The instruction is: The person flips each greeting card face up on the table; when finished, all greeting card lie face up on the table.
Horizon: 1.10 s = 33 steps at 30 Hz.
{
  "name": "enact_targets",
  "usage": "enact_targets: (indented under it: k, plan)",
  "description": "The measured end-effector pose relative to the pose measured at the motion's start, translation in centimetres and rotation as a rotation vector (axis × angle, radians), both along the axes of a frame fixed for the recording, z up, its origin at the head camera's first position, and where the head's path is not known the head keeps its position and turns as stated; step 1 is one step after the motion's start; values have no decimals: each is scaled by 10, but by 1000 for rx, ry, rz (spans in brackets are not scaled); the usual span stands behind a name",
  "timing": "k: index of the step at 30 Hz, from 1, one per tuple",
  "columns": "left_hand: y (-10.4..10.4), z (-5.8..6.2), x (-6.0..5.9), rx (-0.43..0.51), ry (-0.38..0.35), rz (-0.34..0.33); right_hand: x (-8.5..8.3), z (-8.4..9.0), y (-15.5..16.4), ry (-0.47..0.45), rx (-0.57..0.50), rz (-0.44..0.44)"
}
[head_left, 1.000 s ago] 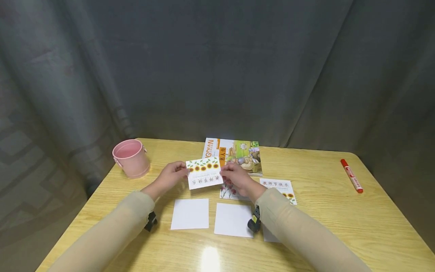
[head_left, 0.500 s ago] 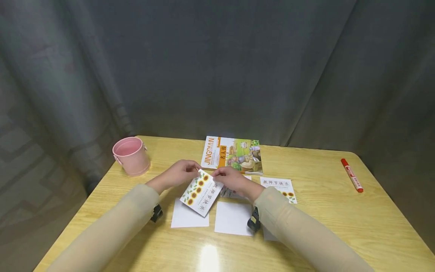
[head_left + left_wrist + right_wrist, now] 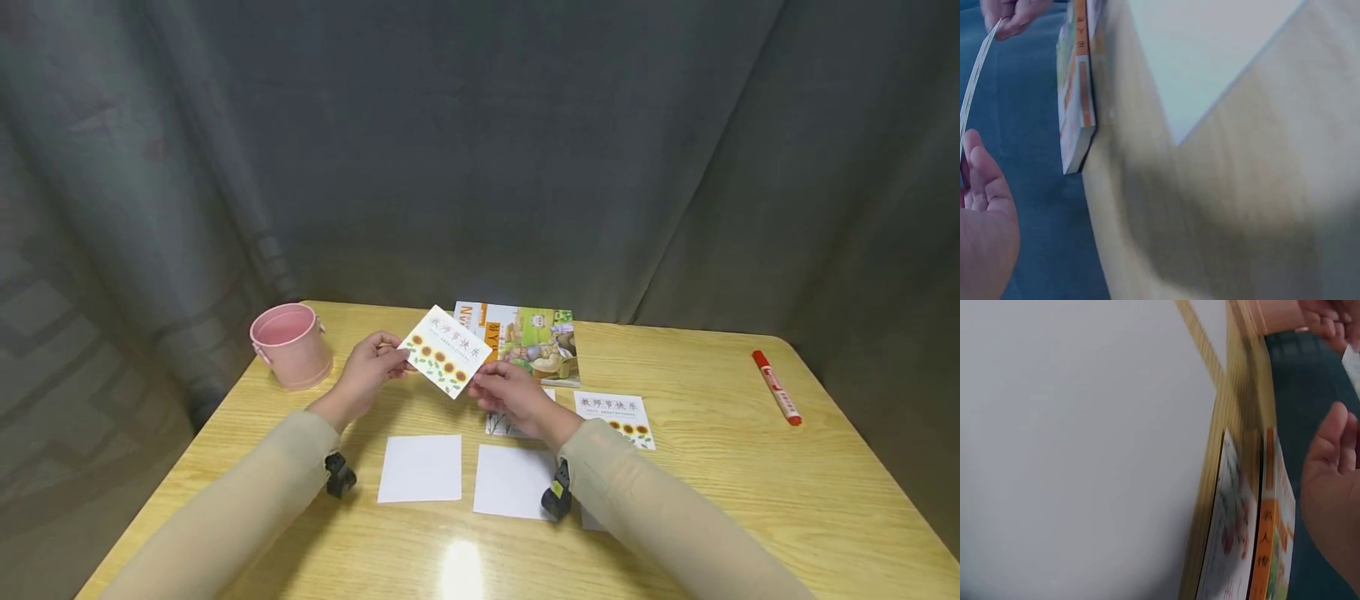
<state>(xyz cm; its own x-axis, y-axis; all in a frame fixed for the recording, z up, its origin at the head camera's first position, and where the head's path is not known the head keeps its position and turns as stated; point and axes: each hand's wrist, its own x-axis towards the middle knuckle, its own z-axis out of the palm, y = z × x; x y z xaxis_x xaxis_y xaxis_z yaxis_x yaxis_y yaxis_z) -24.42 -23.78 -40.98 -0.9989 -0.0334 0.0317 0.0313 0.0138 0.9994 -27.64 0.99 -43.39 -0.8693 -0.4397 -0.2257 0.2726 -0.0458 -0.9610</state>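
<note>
Above the wooden worktop [image 3: 697,467], one sunflower card [image 3: 445,351] hangs tilted between two hands, the left hand [image 3: 365,375] pinching its left end, the right hand [image 3: 509,392] its lower right corner. Below lie two blank white squares [image 3: 420,469], two more printed cards [image 3: 615,413], one book [image 3: 536,337], one pink bucket [image 3: 288,346] and one red marker [image 3: 776,387].

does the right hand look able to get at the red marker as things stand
Probably yes: the red marker lies alone on bare table to the right, nothing between. But the right hand now holds the sunflower card.

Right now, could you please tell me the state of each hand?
Left hand: pinches the sunflower card at its left edge.
Right hand: pinches the same card's lower right corner.
</note>
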Motion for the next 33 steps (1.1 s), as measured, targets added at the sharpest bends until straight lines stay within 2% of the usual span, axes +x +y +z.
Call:
enact_targets:
  k: [2, 5, 7, 9, 11, 13, 15, 19, 21, 24, 28, 33]
  plan:
    - [-1, -4, 2, 0, -24, -9, 0, 0, -3, 0, -21, -27]
    - [-3, -11, 7, -72, -64, 10, 1, 0, -7, 26, 5, -61]
    - [-4, -16, 11, -186, -72, 41, 2, -1, -9, 47, 67, -59]
    - [-4, -19, 15, -348, -55, 60, 3, -1, -10, 50, 145, -38]
    - [-2, -20, 18, -526, -14, 41, 4, -3, -12, 43, 216, -8]
    - [3, -20, 21, -704, 42, -31, 6, -4, -13, 23, 259, 4]
    - [11, -20, 24, -843, 90, -133, 7, -7, -14, 12, 274, -1]
    - [24, -22, 30, -1047, 163, -332, 9, -11, -18, 17, 289, -23]
    - [29, -25, 31, -1120, 182, -390, 10, -11, -19, 30, 308, -25]
    - [31, -29, 32, -1182, 173, -432, 11, -11, -22, 47, 347, -28]
    - [33, -29, 30, -1214, 140, -446, 12, -10, -21, 27, 379, -25]
    - [35, -29, 30, -1261, 135, -439, 15, -8, -18, 3, 365, 27]
